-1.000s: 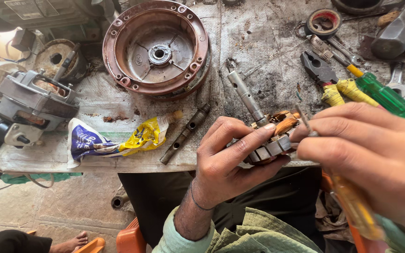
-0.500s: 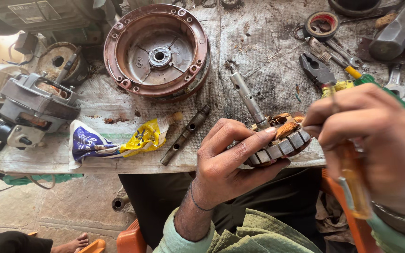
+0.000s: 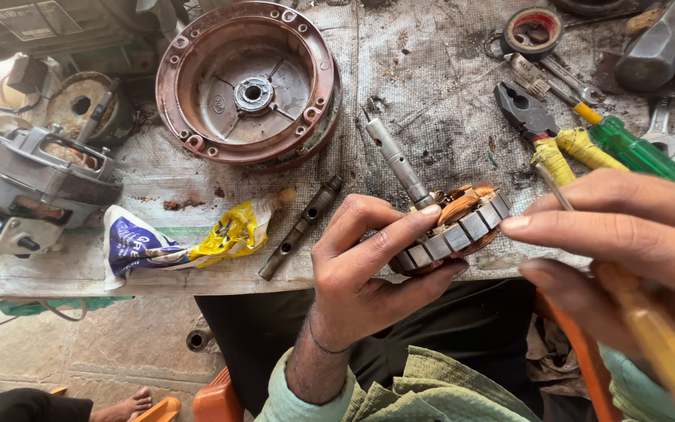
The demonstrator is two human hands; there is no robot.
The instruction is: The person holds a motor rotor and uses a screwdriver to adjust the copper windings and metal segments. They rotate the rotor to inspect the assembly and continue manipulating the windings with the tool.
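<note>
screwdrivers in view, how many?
2: a yellow-handled screwdriver in the right hand, a green-handled screwdriver lying on the bench. More may be hidden.

Grimy workbench (image 3: 447, 117) carries rotor housing (image 3: 248, 82), pliers (image 3: 541, 129), screwdriver (image 3: 630, 148).

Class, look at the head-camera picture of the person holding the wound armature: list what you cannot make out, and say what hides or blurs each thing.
- Lower half of the copper-wound steel armature: head view, covered by the left hand.
- Yellow-handled screwdriver in the right hand: blurred, handle cut off by the frame's bottom-right corner.
- Tip of its thin metal shaft: too fine to see what it touches.
- Grey hammer head: cut by the top edge.
</note>
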